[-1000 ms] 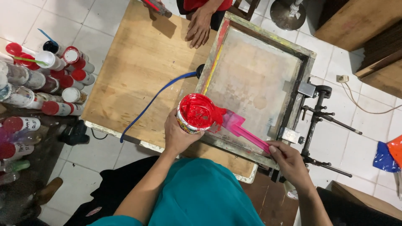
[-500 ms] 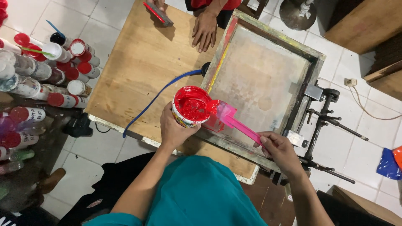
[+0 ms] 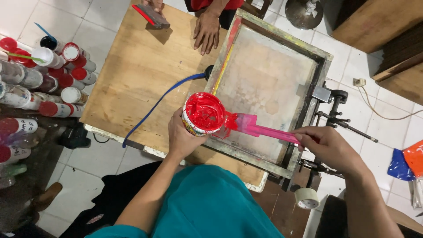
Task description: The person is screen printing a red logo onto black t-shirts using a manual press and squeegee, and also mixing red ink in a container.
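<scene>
My left hand (image 3: 183,139) grips an open tub of red ink (image 3: 203,113) held over the near left corner of a framed printing screen (image 3: 269,72). My right hand (image 3: 327,147) holds the handle of a pink spatula (image 3: 260,128), whose red-smeared blade rests against the tub's rim. The screen lies on a wooden table (image 3: 141,70). Across the table, another person's hand (image 3: 206,30) rests flat on the wood, and their other hand holds a squeegee (image 3: 151,15) with a red edge.
Several ink jars with red and white lids (image 3: 42,83) crowd a shelf at the left. A blue hose (image 3: 163,101) crosses the table. Metal clamp hardware (image 3: 335,110) sits right of the screen, a tape roll (image 3: 307,198) below it, and an orange and blue bag (image 3: 407,163) on the floor.
The tub and spatula stay together over the screen's corner. My right hand has slid further out along the handle, and the view has shifted slightly.
</scene>
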